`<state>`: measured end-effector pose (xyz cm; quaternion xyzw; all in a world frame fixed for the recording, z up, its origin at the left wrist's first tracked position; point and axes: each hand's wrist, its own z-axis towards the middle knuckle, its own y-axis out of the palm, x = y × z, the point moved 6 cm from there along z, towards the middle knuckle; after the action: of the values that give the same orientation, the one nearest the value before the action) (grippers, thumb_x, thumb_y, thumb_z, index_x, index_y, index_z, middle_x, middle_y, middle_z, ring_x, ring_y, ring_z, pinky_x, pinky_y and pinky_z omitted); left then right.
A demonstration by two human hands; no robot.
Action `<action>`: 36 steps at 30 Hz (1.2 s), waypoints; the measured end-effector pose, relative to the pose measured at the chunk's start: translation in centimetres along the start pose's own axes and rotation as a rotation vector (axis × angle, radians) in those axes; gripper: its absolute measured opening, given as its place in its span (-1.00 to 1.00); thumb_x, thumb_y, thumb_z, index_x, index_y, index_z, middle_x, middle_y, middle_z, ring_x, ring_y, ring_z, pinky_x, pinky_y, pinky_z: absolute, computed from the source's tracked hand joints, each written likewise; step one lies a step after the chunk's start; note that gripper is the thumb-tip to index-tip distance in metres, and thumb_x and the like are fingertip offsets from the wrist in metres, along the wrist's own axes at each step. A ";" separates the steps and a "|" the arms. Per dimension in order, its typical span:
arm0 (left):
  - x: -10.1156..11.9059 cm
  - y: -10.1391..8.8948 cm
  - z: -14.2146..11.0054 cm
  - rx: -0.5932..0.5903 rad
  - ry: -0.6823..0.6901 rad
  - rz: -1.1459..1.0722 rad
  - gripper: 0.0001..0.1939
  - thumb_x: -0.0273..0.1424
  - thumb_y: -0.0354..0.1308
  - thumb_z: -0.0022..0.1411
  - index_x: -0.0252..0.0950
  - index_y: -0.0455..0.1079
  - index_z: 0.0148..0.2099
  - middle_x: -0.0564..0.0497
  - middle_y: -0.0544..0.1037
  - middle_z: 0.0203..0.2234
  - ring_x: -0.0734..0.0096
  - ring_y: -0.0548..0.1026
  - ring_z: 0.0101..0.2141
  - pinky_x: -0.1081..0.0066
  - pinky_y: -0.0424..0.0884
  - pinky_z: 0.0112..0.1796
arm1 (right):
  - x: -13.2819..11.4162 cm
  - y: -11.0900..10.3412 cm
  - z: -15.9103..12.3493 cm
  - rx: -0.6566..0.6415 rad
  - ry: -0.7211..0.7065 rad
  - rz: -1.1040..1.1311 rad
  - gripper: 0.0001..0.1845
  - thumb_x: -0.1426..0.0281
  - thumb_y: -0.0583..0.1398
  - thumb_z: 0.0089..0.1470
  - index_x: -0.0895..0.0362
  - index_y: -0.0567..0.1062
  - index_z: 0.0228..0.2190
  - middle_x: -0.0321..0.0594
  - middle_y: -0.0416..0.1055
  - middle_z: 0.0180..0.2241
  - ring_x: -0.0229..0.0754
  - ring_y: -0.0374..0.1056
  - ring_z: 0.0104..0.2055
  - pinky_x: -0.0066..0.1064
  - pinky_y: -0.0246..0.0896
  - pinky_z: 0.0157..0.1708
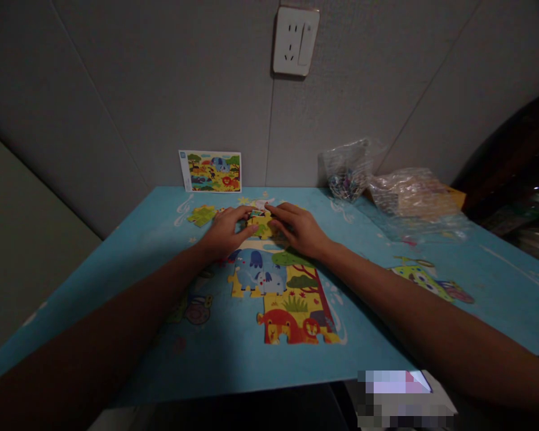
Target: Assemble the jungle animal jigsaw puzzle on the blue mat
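My left hand and my right hand meet near the back of the table, one on each side of a few yellow-green jigsaw puzzle pieces. Thumb and index finger of each hand grip the edges of these pieces, and the fingers hide part of them. Closer to me lies a joined section of the jigsaw puzzle with blue elephants, a tree and red lions. Left of my left hand, another yellow-green puzzle section rests flat, partly hidden by the fingers.
A picture card of the animal scene leans against the wall. Clear plastic bags with contents lie at the back right, beside a larger plastic wrapper. The blue table mat has printed cartoon figures. A socket is on the wall.
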<state>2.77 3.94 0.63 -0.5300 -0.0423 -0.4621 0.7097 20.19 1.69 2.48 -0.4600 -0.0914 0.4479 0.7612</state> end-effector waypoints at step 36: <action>0.1 -0.4 0.0 0.039 0.080 -0.005 -0.50 -0.43 0.10 0.17 -0.42 0.43 0.16 -0.17 0.56 -0.14 0.25 0.53 -0.21 0.19 0.49 -0.04 | 0.0 -0.8 -0.2 0.101 0.074 0.056 -0.59 0.35 0.12 0.27 0.18 0.44 0.11 0.01 0.54 -0.07 -0.04 0.45 -0.10 -0.16 0.37 -0.07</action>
<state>2.52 3.90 0.97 -0.4970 -0.0240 -0.4838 0.7199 20.80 1.44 2.96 -0.4397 -0.0276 0.4557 0.7735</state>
